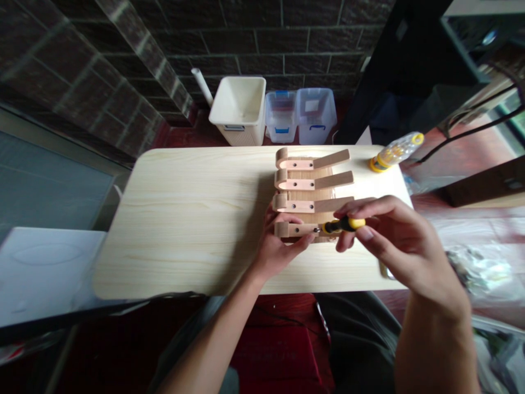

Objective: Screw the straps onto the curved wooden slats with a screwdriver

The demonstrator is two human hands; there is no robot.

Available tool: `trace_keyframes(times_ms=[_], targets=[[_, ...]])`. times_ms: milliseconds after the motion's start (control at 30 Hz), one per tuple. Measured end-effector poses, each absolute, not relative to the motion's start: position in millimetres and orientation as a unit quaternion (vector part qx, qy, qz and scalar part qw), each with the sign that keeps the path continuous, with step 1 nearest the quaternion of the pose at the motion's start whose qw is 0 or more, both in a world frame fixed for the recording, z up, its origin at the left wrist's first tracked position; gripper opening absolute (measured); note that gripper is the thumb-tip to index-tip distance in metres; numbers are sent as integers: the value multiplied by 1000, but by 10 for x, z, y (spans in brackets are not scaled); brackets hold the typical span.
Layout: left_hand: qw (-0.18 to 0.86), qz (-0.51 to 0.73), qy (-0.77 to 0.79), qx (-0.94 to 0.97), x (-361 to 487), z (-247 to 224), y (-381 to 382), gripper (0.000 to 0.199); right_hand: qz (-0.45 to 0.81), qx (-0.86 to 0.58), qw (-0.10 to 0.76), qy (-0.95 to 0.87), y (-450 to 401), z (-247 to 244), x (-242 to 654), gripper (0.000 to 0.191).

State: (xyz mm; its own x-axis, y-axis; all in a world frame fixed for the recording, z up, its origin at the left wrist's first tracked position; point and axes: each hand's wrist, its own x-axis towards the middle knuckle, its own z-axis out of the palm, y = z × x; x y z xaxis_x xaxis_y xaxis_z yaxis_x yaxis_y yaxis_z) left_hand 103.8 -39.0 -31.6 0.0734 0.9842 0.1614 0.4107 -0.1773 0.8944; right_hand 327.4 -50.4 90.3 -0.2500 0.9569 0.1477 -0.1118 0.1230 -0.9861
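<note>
Several curved wooden hooks lie in a row across a wooden board (303,195), each with dark screws or holes. My left hand (281,241) grips the nearest wooden hook (304,230) by its curved end, fingers behind and thumb in front. In my right hand (381,224), a yellow and black screwdriver (346,224) is pinched between thumb and fingers. Its tip meets the right-hand screw of that nearest hook. The hook's far arm is partly hidden behind the screwdriver and my right fingers.
The pale wooden table (184,219) bears a clear bottle-shaped case (397,152) with yellow ends at its back right. Beyond the back edge stand a cream bin (240,104) and two clear plastic boxes (315,112). A white panel (45,273) is at the left.
</note>
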Motion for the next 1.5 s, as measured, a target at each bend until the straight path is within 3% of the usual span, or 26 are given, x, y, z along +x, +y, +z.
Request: trace_keyframes(times_ms=[367, 600, 1000, 1267, 1500], targets=[[342, 421, 530, 652, 1040, -285, -391, 31, 542, -387, 476, -575, -528, 921, 3271, 13], [332, 429, 524, 657, 1047, -249, -390, 28, 547, -374, 512, -547, -509, 898, 3239, 15], [338, 407, 539, 656, 1025, -236, -394, 30, 537, -376, 473, -589, -519, 900, 3264, 13], [336, 410, 538, 655, 1038, -250, -392, 30, 548, -366, 511, -552, -490, 893, 3256, 13], [326, 407, 534, 665, 1034, -225, -384, 29, 558, -380, 483, -557, -533, 910, 3272, 12]])
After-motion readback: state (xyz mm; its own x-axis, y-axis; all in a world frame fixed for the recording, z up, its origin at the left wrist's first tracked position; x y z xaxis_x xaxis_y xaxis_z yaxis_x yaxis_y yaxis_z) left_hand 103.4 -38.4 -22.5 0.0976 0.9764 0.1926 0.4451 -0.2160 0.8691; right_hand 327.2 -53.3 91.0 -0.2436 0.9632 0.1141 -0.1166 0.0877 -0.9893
